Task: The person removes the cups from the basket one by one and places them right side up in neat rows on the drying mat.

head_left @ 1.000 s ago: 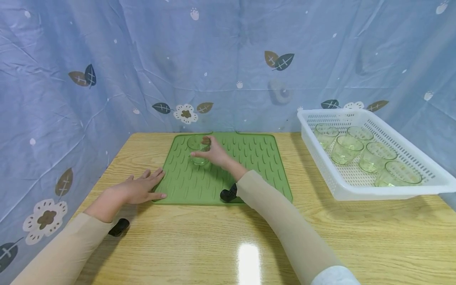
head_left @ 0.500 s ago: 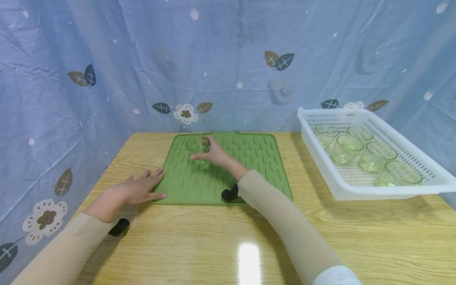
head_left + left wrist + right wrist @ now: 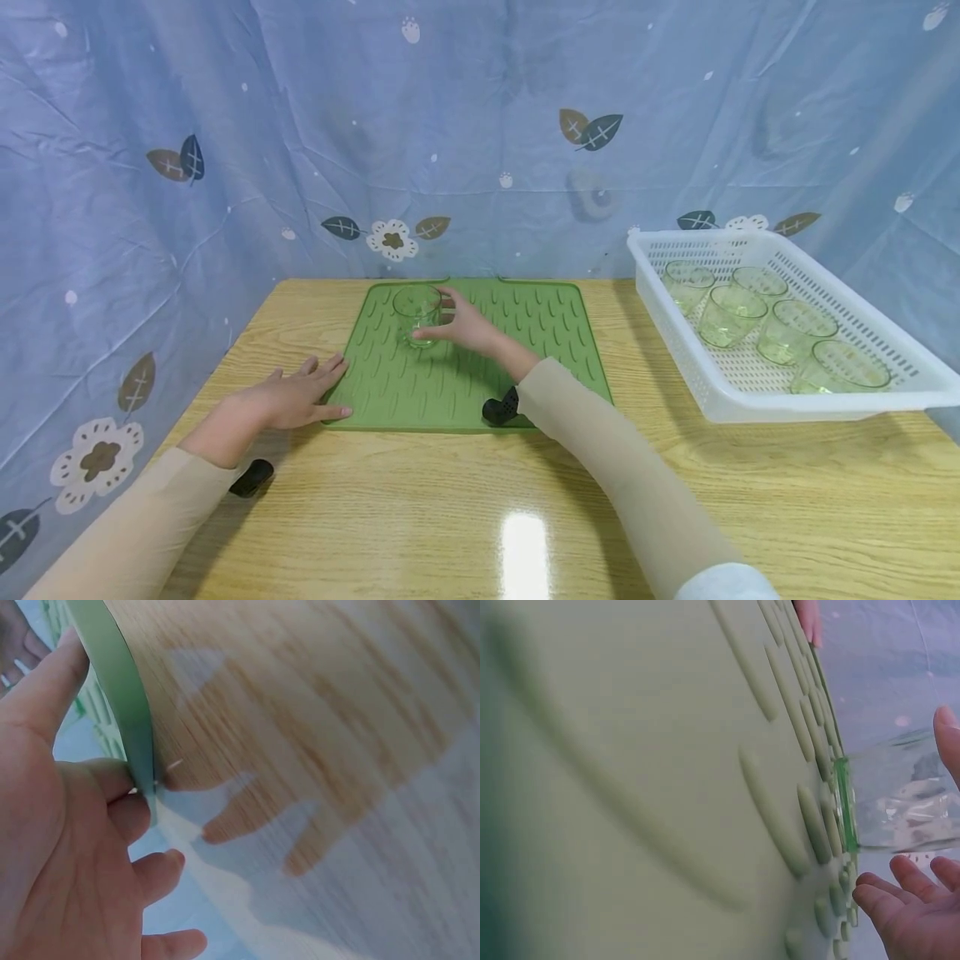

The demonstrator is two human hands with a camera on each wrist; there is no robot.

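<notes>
A clear, green-tinted drinking glass (image 3: 415, 302) stands upright on the back left part of a green ridged silicone mat (image 3: 412, 396). My right hand (image 3: 472, 325) is just to the right of the glass, thumb and fingers spread about its side. In the right wrist view, a gap shows between the fingers (image 3: 911, 900) and the glass (image 3: 900, 799); the thumb overlaps it. My left hand (image 3: 296, 396) rests at the mat's left edge with its fingers spread. In the left wrist view, the thumb and some fingertips of the left hand (image 3: 82, 817) touch the mat's rim (image 3: 127, 690).
A white perforated plastic basket (image 3: 697, 379) sits at the right of the wooden table (image 3: 390, 508), holding several similar glasses (image 3: 731, 317). A blue patterned curtain (image 3: 480, 133) hangs behind and along the sides. Black devices (image 3: 251, 478) hang at both wrists.
My right hand has loosened from the glass and drawn slightly right, with its fingers wider apart. The glass stays standing on the mat. My left hand has not moved.
</notes>
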